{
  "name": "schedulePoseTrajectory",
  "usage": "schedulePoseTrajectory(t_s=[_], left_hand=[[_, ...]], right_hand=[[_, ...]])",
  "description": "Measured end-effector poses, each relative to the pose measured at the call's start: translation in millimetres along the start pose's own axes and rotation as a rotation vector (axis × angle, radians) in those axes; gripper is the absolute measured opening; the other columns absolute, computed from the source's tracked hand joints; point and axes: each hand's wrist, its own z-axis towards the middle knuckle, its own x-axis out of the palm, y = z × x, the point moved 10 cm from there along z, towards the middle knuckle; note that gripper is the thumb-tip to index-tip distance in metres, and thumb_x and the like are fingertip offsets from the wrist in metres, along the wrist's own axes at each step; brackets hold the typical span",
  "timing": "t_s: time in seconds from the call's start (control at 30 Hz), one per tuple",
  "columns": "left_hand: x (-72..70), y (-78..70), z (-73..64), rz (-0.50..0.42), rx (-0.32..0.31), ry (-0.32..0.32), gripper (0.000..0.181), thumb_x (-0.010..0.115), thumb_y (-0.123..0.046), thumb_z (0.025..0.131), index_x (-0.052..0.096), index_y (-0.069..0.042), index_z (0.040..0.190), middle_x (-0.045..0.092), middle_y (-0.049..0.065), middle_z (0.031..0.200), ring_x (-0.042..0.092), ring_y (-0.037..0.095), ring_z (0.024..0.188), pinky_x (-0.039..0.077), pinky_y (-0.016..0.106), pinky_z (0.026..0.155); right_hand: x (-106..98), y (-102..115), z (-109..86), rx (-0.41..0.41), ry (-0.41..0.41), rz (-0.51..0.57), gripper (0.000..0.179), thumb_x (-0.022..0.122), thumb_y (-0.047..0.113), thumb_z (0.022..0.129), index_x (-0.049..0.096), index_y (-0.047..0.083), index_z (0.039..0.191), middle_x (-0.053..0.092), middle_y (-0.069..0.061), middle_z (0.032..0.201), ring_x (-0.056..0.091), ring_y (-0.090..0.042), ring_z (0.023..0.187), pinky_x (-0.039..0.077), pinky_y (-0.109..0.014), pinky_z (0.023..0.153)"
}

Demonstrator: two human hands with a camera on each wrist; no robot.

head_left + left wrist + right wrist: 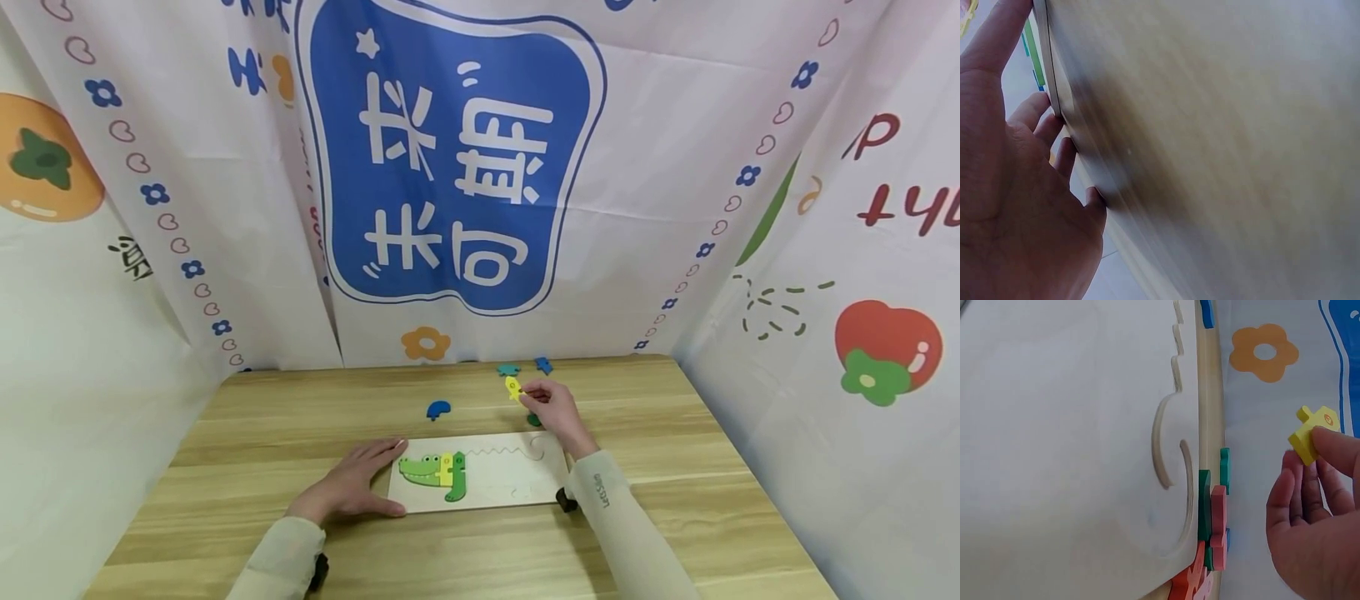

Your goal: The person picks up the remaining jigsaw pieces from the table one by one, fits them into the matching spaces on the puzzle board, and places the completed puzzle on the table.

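While L hand [352, 486], spread, touches board [502, 477] edge, R hand [557, 412] pinches yellow pc [512, 386] past far edge.

Smth wood board [495, 479], matt ylw pc [1314, 421], wood-grain tbl [315, 408]

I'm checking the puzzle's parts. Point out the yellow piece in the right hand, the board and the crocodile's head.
Yellow piece [513, 387]: head view, middle of its face.
Board [497, 477]: head view, bare part of its surface.
Crocodile's head [422, 470]: head view, its green middle.
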Motion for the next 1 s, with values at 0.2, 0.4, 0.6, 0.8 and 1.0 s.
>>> schedulePoseTrajectory(t_s=[0.2,0.4,0.6,0.8,1.0], left_hand=[[0.4,-0.6,0.9,-0.003,0.008,-0.007,0.110,0.083,-0.064,0.077,0.035,-0.016,0.163,0.031,0.012,0.169,0.024,0.047,0.153,0.024,0.073,0.118],[0.5,0.7,1.1,0.002,0.014,-0.016,0.110,0.083,-0.064,0.076,0.036,-0.015,0.162,0.032,0.014,0.168,0.025,0.048,0.152,0.024,0.073,0.118],[1.2,1.3,-0.3,0.001,0.004,-0.006,0.110,0.083,-0.064,0.076,0.035,-0.016,0.163,0.031,0.012,0.169,0.024,0.047,0.154,0.023,0.073,0.119],[0.7,1.6,-0.3,-0.007,-0.013,0.003,0.109,0.084,-0.063,0.077,0.035,-0.017,0.163,0.030,0.011,0.170,0.023,0.046,0.155,0.022,0.071,0.120],[0.1,1.0,-0.3,-0.008,-0.013,0.006,0.109,0.083,-0.064,0.077,0.034,-0.018,0.163,0.029,0.010,0.170,0.022,0.046,0.155,0.022,0.071,0.120]], right_hand=[[2.2,-0.4,1.5,0.007,0.024,0.127,0.032,0.071,0.006,0.097,0.064,0.004,0.129,0.070,-0.013,0.107,0.071,-0.037,0.100,0.060,-0.052,0.092],[3.5,2.8,-0.9,0.004,0.048,0.194,0.060,0.069,0.000,0.097,0.051,0.017,0.151,0.064,-0.016,0.110,0.071,-0.045,0.102,0.060,-0.055,0.094],[4.9,2.6,-2.4,0.005,0.066,0.204,0.061,0.068,0.000,0.098,0.050,0.018,0.153,0.059,-0.018,0.115,0.070,-0.042,0.099,0.057,-0.060,0.096],[6.1,2.5,-2.5,0.034,0.077,0.199,0.062,0.066,-0.004,0.098,0.046,0.011,0.155,0.060,-0.020,0.114,0.069,-0.046,0.101,0.054,-0.063,0.099],[8.6,4.4,-5.1,0.026,0.103,0.220,0.062,0.066,-0.005,0.097,0.046,0.009,0.154,0.059,-0.019,0.112,0.067,-0.052,0.105,0.055,-0.062,0.098]])
